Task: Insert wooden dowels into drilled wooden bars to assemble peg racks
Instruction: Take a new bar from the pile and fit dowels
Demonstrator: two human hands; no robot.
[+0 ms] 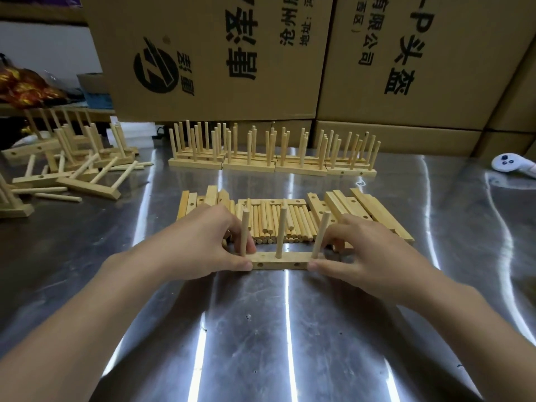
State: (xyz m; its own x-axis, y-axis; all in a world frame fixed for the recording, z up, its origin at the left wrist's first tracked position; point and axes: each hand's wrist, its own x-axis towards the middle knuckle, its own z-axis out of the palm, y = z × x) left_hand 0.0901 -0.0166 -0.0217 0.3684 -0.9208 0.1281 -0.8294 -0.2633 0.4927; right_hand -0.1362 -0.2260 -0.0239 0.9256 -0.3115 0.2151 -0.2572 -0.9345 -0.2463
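A drilled wooden bar [280, 261] lies on the steel table in front of me with three dowels standing in it: a left dowel [245, 233], a middle dowel [281, 232] and a right dowel [322, 233]. My left hand [208, 242] grips the bar's left end, thumb on its front face and fingers around the left dowel's base. My right hand [356, 250] grips the right end the same way. Behind the bar lies a pile of loose dowels [275, 224], flanked by stacks of drilled bars [359, 210].
A row of finished peg racks [272, 152] stands at the back against cardboard boxes [220, 53]. More racks and loose dowels [72, 166] lie jumbled at the left. A white controller [510, 165] rests at the right. The steel table [261, 329] reflects light near me.
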